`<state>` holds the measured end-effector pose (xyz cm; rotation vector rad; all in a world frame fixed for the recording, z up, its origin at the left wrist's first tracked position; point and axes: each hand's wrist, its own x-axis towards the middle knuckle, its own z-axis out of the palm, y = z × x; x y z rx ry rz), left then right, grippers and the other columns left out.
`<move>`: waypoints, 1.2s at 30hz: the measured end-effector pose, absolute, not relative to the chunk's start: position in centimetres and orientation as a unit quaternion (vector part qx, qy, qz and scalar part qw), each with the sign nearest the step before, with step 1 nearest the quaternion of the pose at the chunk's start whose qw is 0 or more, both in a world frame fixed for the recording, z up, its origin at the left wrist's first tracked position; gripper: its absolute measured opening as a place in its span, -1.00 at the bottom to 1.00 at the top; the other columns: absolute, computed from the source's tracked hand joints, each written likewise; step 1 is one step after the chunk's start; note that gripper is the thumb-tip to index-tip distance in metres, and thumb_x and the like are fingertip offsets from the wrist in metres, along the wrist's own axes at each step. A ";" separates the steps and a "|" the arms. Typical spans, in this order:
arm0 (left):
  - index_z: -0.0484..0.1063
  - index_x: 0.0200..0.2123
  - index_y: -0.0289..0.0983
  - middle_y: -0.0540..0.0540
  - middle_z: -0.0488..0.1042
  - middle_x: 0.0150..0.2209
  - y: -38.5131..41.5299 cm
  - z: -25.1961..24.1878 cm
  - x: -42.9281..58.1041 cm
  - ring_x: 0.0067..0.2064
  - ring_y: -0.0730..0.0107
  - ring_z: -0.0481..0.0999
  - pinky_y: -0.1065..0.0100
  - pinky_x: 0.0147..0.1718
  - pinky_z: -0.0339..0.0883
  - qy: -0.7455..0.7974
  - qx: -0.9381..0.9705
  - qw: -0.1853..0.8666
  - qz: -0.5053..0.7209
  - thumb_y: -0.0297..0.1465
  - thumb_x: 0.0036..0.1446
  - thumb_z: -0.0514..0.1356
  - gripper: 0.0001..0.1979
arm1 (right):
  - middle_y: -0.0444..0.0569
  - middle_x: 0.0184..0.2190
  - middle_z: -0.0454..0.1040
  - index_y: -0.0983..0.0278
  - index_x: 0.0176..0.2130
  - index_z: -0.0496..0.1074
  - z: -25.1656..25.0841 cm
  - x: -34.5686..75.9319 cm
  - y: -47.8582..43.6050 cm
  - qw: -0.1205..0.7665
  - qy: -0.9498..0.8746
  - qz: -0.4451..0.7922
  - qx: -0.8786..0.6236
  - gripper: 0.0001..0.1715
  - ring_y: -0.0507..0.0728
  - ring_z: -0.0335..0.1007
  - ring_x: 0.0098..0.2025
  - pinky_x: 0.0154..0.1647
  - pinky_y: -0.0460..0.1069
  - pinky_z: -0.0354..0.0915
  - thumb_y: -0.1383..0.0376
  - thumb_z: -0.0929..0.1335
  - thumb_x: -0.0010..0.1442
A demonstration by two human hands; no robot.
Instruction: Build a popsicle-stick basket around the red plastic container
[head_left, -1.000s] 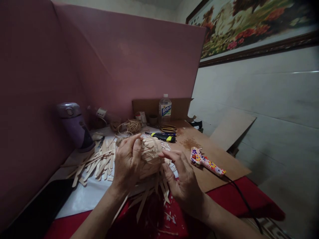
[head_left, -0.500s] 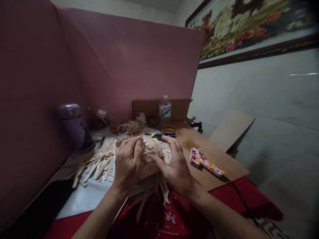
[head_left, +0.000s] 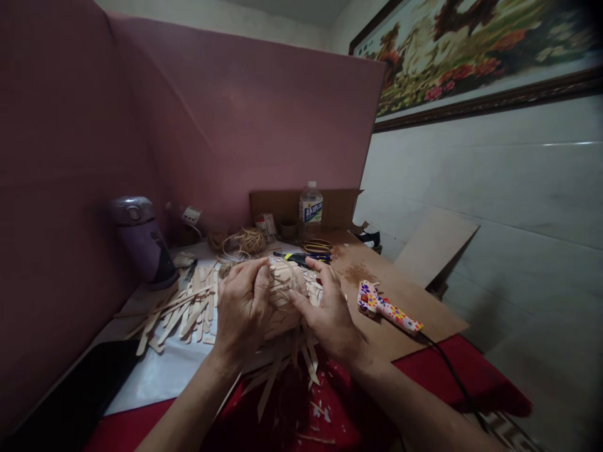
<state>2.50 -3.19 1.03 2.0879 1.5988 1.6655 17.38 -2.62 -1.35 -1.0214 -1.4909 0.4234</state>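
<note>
Between my hands is a rounded craft piece covered with pale wooden stick pieces, a strand of twine across its top. My left hand grips its left side, fingers curled and pressed together. On the other side my right hand holds it, thumb on the front and fingers along the far right edge. The palms hide part of the piece. Cut wooden slivers lie just below it. Behind it rests a utility knife with a black and yellow handle.
Loose craft sticks are heaped at left, near a purple flask. A ball of twine, scissors and a plastic bottle stand or lie at the back. A flowered glue gun with a black cord lies on cardboard at right.
My right hand has shifted very slightly, its thumb a little higher on the craft piece. My left hand keeps its hold, and the things on the table stay in place.
</note>
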 end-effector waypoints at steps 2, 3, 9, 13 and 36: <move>0.47 -0.12 -0.24 -0.12 0.52 -0.13 -3.2 1.1 2.5 -0.02 0.21 0.41 0.13 -0.01 0.21 0.514 0.670 0.015 0.535 -0.26 0.29 -0.03 -0.68 | 0.15 0.06 0.37 0.30 0.04 0.30 -1.3 17.3 -2.5 0.605 -0.626 0.220 -0.440 -0.47 0.26 0.28 0.09 0.14 0.23 0.20 0.20 0.38 0.09; 0.47 -0.12 -0.25 -0.12 0.52 -0.13 -3.2 1.1 2.5 -0.03 0.21 0.41 0.13 -0.01 0.21 0.514 0.670 0.015 0.535 -0.26 0.29 -0.03 -0.68 | 0.16 0.06 0.37 0.30 0.03 0.30 -1.2 17.3 -2.5 0.607 -0.616 0.240 -0.440 -0.47 0.26 0.30 0.08 0.11 0.22 0.23 0.15 0.38 0.10; 0.48 -0.14 -0.25 -0.11 0.53 -0.14 -3.2 1.2 2.7 -0.05 0.22 0.42 0.14 -0.01 0.22 0.510 0.668 0.008 0.541 -0.28 0.29 -0.02 -0.69 | 0.07 -0.10 0.46 0.26 -0.05 0.33 -0.8 18.1 -3.0 0.633 -0.598 0.277 -0.406 -0.59 0.16 0.40 -0.12 -0.11 0.07 0.33 0.10 0.35 0.18; 0.48 -0.16 -0.24 -0.11 0.54 -0.14 -3.2 1.1 2.6 -0.03 0.22 0.42 0.15 0.00 0.21 0.508 0.669 0.012 0.542 -0.27 0.29 -0.04 -0.68 | -0.11 -0.37 0.44 0.24 -0.32 0.37 -0.8 18.7 -3.3 0.651 -0.623 0.206 -0.382 -0.83 0.07 0.36 -0.30 -0.23 -0.03 0.28 0.19 0.39 0.17; 0.49 -0.14 -0.25 -0.12 0.54 -0.14 -3.1 0.9 2.5 -0.04 0.20 0.42 0.15 -0.03 0.23 0.510 0.671 0.009 0.537 -0.28 0.29 -0.04 -0.67 | -0.05 -0.25 0.50 0.20 -0.18 0.44 -0.8 18.7 -3.7 0.565 -0.778 0.035 -0.272 -0.78 0.16 0.30 -0.08 -0.06 0.08 0.31 0.46 0.31 0.19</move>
